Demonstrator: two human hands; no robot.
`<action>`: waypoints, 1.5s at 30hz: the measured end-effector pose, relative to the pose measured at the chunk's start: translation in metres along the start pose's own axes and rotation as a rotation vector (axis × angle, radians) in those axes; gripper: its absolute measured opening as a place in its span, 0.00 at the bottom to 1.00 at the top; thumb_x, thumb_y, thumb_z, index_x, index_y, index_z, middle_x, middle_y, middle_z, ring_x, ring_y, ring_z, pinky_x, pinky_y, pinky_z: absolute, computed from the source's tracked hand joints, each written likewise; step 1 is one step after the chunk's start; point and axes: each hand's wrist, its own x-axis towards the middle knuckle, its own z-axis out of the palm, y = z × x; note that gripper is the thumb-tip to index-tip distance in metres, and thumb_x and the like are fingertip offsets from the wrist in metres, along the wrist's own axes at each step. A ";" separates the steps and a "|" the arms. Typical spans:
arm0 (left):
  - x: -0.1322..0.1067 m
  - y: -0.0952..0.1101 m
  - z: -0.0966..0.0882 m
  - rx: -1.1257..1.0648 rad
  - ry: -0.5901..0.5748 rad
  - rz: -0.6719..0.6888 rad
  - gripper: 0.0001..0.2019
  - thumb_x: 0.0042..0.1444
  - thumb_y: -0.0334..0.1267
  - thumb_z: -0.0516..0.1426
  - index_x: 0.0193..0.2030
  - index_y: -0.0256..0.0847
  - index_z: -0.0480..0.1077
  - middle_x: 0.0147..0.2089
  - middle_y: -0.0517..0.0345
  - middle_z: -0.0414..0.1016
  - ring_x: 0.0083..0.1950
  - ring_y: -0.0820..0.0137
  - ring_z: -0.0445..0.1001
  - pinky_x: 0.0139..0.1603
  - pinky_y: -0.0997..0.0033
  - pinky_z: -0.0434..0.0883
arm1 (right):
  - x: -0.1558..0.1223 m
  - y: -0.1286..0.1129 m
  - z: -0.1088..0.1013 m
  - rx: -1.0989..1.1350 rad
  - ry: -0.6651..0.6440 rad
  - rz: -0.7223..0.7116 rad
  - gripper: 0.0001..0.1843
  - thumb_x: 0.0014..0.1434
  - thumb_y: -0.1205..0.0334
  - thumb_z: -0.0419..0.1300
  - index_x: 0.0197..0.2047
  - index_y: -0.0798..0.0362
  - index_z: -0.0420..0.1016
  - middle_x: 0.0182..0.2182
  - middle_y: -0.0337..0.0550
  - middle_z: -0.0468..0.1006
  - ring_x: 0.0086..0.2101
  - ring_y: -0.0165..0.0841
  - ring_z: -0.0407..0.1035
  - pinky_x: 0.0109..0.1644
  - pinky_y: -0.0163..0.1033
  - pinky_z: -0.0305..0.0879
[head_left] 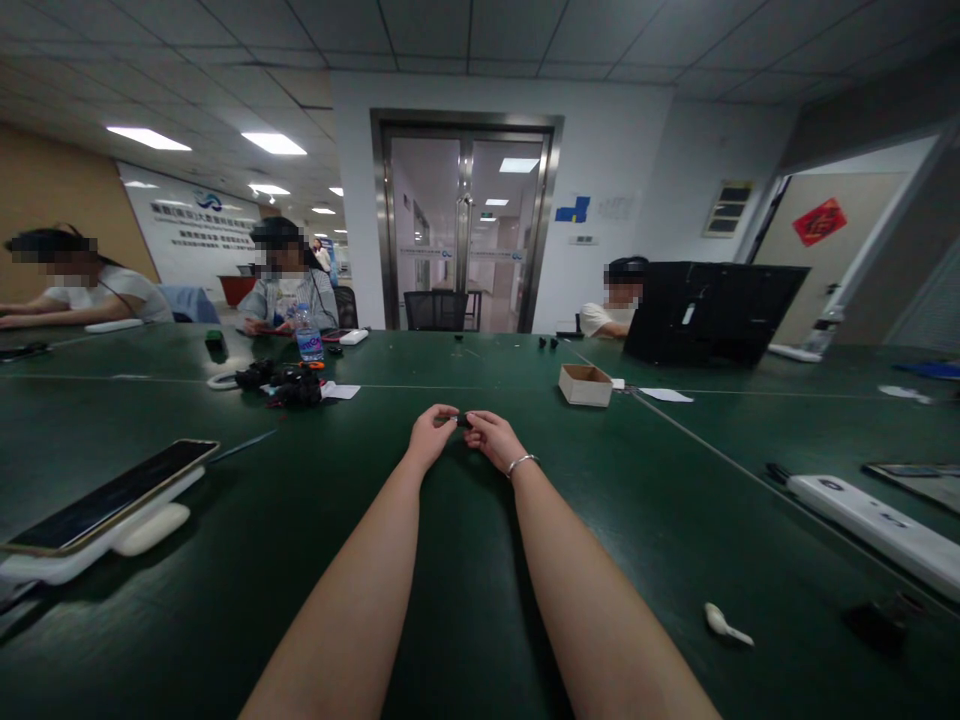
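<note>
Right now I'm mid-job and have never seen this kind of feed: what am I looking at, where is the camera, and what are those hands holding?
There is no machine here. One camera worn on a person's head looks forward and down, so the two bare forearms coming in from the bottom edge are that person's own. The left hand and the right hand, which wears a silver bracelet, meet at the fingertips and pinch a small black part between them; it is too small to identify. Under them is a dark green table. On it lie a small open cardboard box, a dark phone on a white stand, a white earbud, a long white plastic bar and a pile of black parts. Other people sit along the far side.
</note>
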 end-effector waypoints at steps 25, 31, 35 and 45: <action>0.003 -0.012 0.004 0.052 -0.022 -0.083 0.09 0.51 0.43 0.53 0.32 0.39 0.67 0.24 0.62 0.66 0.22 0.77 0.64 0.23 0.78 0.61 | 0.002 0.002 -0.001 0.000 0.004 0.004 0.08 0.52 0.64 0.62 0.35 0.58 0.68 0.18 0.41 0.72 0.19 0.27 0.67 0.22 0.31 0.64; 0.001 -0.009 0.003 0.093 -0.051 -0.098 0.14 0.52 0.48 0.52 0.28 0.38 0.67 0.24 0.60 0.67 0.22 0.75 0.65 0.23 0.77 0.62 | 0.001 0.001 0.000 -0.003 0.006 0.008 0.06 0.54 0.66 0.61 0.35 0.58 0.69 0.18 0.43 0.73 0.20 0.27 0.67 0.23 0.31 0.65; 0.000 -0.002 0.002 -0.041 0.021 -0.077 0.13 0.48 0.35 0.55 0.43 0.39 0.66 0.34 0.59 0.69 0.24 0.78 0.66 0.25 0.78 0.63 | 0.001 0.001 -0.001 -0.008 0.016 0.009 0.05 0.54 0.67 0.60 0.36 0.58 0.69 0.19 0.43 0.73 0.20 0.27 0.68 0.23 0.31 0.65; 0.003 -0.010 0.005 -0.059 -0.029 -0.096 0.21 0.53 0.37 0.50 0.54 0.40 0.58 0.23 0.65 0.62 0.20 0.77 0.60 0.22 0.78 0.58 | 0.001 0.001 0.000 0.002 -0.019 0.005 0.06 0.53 0.68 0.61 0.35 0.59 0.69 0.18 0.42 0.72 0.19 0.26 0.66 0.23 0.30 0.63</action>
